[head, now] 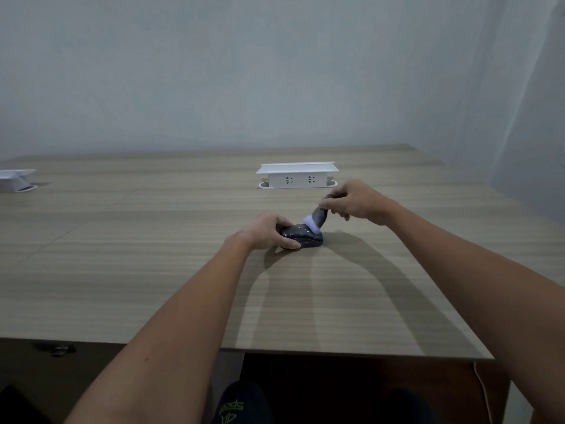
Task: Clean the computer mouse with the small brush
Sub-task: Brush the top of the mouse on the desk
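Head view
Mouse: the computer mouse (305, 238) is dark grey to black, low and rounded, its top sprinkled with pale specks; it lies on the wooden table (122, 255), a little right of the middle and well back from the near edge.
Left hand: the left hand (266, 232) is closed around the mouse's left end, thumb along the near side, fingers over the far side.
Brush: the small brush (318, 218) has a dark stubby handle and a pale, whitish tuft; it tilts down to the left, the tuft touching the mouse's top at its right part.
Right hand: the right hand (356, 200) pinches the brush handle between thumb and fingertips, the other fingers curled.
Behind: a white socket box (298, 175) stands on the table beyond the hands; a second white box (15, 179) sits at the far left edge.
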Motion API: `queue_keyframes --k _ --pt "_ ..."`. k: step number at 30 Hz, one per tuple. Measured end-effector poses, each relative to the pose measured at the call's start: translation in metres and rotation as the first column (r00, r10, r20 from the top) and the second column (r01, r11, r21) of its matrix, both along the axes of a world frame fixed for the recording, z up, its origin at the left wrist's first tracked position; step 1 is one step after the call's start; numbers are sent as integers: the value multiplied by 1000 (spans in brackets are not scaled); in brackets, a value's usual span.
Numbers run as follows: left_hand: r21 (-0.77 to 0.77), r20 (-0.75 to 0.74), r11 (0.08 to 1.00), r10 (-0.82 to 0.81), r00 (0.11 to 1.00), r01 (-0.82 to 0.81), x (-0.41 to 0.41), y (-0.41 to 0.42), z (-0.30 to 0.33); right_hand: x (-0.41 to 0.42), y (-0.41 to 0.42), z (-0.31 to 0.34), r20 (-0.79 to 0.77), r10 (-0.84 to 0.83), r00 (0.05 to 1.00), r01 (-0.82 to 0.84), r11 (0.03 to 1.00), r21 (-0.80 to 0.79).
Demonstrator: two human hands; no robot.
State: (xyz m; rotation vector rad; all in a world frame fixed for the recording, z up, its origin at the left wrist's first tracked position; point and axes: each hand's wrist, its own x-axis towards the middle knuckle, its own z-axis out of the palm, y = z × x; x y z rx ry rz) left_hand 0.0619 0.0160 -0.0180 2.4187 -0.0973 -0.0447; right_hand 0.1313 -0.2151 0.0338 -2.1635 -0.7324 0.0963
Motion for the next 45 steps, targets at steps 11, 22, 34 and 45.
queue_keyframes --k 11,22,34,45 --pt "34 14 999 30 999 -31 0 -4 0 -4 -5 -2 0 -19 1000 19 998 -63" --pt "75 63 994 70 996 -75 -2 -10 2 -8 -9 -3 106 -85 991 106 971 -212" --pt "113 68 988 102 992 -110 -4 -16 3 -11 -11 -4 59 -57 997 61 996 -68" --pt "106 98 985 124 987 -134 -5 -18 4 -12 -12 -5 78 -21 997 26 997 -71"
